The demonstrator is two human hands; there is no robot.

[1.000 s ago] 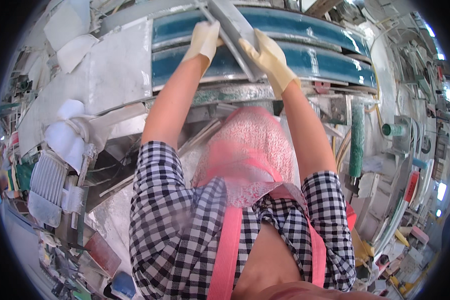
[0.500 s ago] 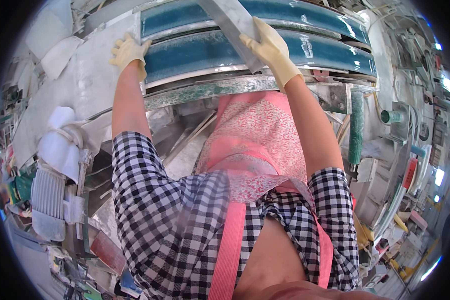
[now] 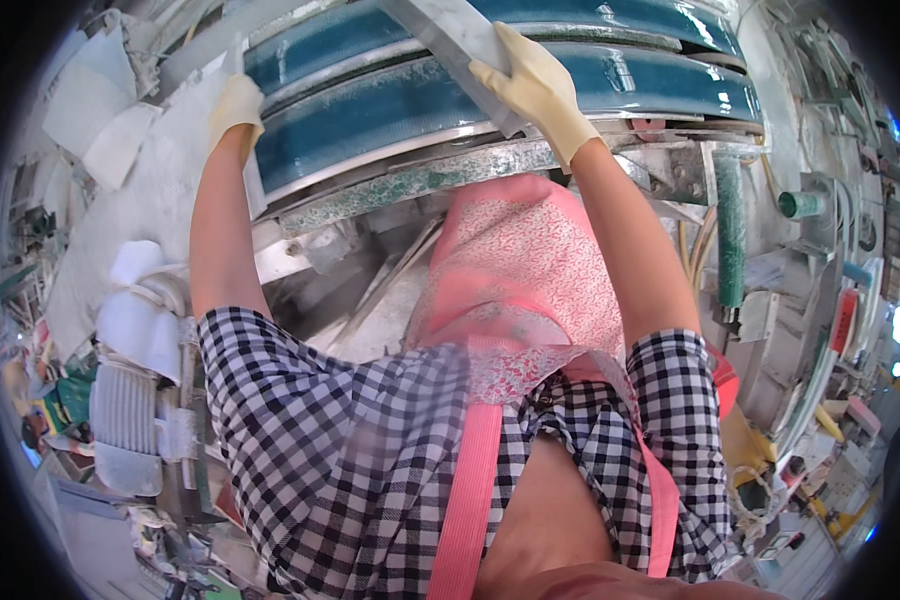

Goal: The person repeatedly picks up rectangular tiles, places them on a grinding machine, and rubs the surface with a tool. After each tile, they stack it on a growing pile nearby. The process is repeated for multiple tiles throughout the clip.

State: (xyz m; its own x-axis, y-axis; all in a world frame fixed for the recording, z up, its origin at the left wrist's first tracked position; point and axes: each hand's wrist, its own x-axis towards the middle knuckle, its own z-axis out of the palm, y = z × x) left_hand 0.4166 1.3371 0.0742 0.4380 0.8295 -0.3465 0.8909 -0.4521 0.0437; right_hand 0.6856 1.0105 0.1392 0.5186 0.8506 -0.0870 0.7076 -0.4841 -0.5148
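Note:
A long, grey-white strip [image 3: 455,45] that looks like stone lies slanted across two wet blue conveyor belts [image 3: 370,115]. My right hand [image 3: 540,88], in a cream rubber glove, grips the strip's right edge, its thumb on the strip and its other fingers partly hidden. The strip's far end runs out of the picture. My left hand [image 3: 236,108], gloved alike, is at the left end of the belts, over a pale, dusty surface [image 3: 165,165]. Its back faces me and its fingers are hidden; nothing shows in it.
A worn green-and-white metal rail [image 3: 400,185] runs along the belts' near side. To the left stands a dusty ribbed motor [image 3: 125,420]. On the right are a green upright post [image 3: 730,235] and a green pipe end [image 3: 802,205]. A pink apron [image 3: 530,230] hangs close to the rail.
My left hand has shifted a little left, and its spread fingers have gone out of sight. The right hand keeps its hold on the strip. The whole view has turned slightly.

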